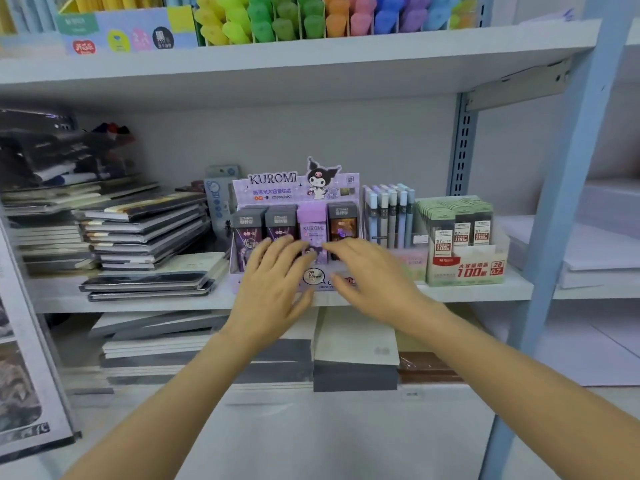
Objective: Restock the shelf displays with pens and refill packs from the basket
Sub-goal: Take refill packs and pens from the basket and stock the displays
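white shelving with pale blue uprights [568,202] fills the view, with a grey back panel behind it. on the middle shelf [485,293] a lilac kuromi display box [273,188] stands upright near the front edge, and a row of refill packs [281,221] stands in it: three dark ones and one purple pack [312,223] third from the left. just to the right of the box stand pale capped pens [388,216] in a holder, and beside them a green lead box [464,270] marked 0.7 and 2b. stacked notebooks [145,230] lie to the left of the display. bright highlighters [294,19] line the top shelf. flat pads [353,341] are piled on the shelf below.

both hands reach over the front of the display box. the left hand [273,275] is spread, fingers straight, its fingertips against the lower fronts of the dark packs. the right hand [370,271] is likewise flat with straight fingers, tips near the rightmost pack. the purple pack's lower part shows between the two hands; neither hand curls round anything.
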Motion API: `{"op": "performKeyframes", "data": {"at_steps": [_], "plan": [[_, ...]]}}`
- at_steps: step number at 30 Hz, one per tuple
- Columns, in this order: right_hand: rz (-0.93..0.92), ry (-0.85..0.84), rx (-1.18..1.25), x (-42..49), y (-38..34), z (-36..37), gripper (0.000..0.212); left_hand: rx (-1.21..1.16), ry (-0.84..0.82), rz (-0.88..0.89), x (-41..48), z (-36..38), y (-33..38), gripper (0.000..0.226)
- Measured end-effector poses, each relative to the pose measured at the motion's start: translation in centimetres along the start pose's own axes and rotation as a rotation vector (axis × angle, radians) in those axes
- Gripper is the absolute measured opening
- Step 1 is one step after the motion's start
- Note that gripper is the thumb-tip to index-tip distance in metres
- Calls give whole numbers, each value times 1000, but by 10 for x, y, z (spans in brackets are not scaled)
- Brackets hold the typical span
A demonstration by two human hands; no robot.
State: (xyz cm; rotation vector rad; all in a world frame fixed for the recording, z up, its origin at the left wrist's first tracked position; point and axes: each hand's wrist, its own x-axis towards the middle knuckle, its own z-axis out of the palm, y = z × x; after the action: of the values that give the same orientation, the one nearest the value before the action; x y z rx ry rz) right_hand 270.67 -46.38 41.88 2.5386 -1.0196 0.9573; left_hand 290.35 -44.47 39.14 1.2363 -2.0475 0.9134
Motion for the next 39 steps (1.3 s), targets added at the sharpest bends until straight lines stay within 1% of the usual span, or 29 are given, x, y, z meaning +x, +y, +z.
{"op": "performKeyframes", "data": {"at_steps": [2, 5, 7, 8, 9, 10, 12, 14, 15, 16, 17, 19, 20, 21, 23, 25, 28, 30, 31, 34, 35, 36, 38, 39], "plan": [[25, -96, -94, -6, -3, 13, 46, -15, -53, -27, -9, 10, 4, 50], [50, -136, -225, 0, -6, 28, 37, -40, -85, -83, -12, 16, 3, 55], [49, -150, -227, 7, -9, 27, 36, -61, -90, -113, -12, 18, 1, 52], [40, -142, -166, 9, -9, 23, 36, -79, -93, -135, -12, 18, 1, 50], [28, -105, -71, 7, -7, 15, 35, -102, -93, -155, -12, 17, 2, 49], [11, -31, 15, 2, -4, 6, 33, -126, -87, -169, -11, 16, 5, 51], [10, 193, 103, -16, 10, -13, 27, -165, -38, -156, -6, 14, 13, 53], [117, 382, 98, -40, 34, -30, 25, -192, 20, -93, 7, 15, 28, 51], [197, 422, 70, -53, 49, -38, 25, -214, 35, -55, 16, 17, 37, 51], [284, 419, 32, -64, 63, -45, 27, -239, 45, -19, 26, 19, 48, 51], [365, 372, -18, -74, 77, -50, 29, -260, 51, 13, 35, 22, 59, 53], [470, 215, -127, -87, 98, -55, 36, -274, 43, 54, 53, 29, 79, 58], [476, 163, -147, -90, 105, -56, 36, -271, 27, 57, 61, 32, 87, 61], [461, 154, -136, -91, 109, -56, 32, -265, 6, 46, 67, 36, 94, 64], [429, 199, -65, -88, 111, -59, 19, -260, -33, 9, 75, 41, 99, 67], [410, 223, 2, -87, 110, -60, 11, -268, -36, -18, 77, 44, 99, 63], [376, 228, 34, -90, 110, -57, 6, -284, 6, -56, 80, 44, 96, 51], [374, 221, 72, -90, 114, -61, 11, -278, 28, -64, 83, 41, 99, 51], [380, 249, 116, -88, 117, -66, 15, -284, 41, -57, 87, 39, 101, 53], [397, 472, 203, -76, 129, -85, 25, -296, 54, -14, 105, 32, 111, 59], [416, 496, 234, -70, 133, -89, 31, -297, 44, -3, 111, 31, 114, 61], [459, 473, 276, -64, 137, -91, 36, -301, 29, 0, 117, 31, 116, 62], [571, 347, 349, -52, 143, -89, 45, -301, -5, -19, 126, 34, 118, 62], [596, 295, 368, -48, 145, -85, 47, -293, -14, -34, 128, 36, 119, 62]]}}
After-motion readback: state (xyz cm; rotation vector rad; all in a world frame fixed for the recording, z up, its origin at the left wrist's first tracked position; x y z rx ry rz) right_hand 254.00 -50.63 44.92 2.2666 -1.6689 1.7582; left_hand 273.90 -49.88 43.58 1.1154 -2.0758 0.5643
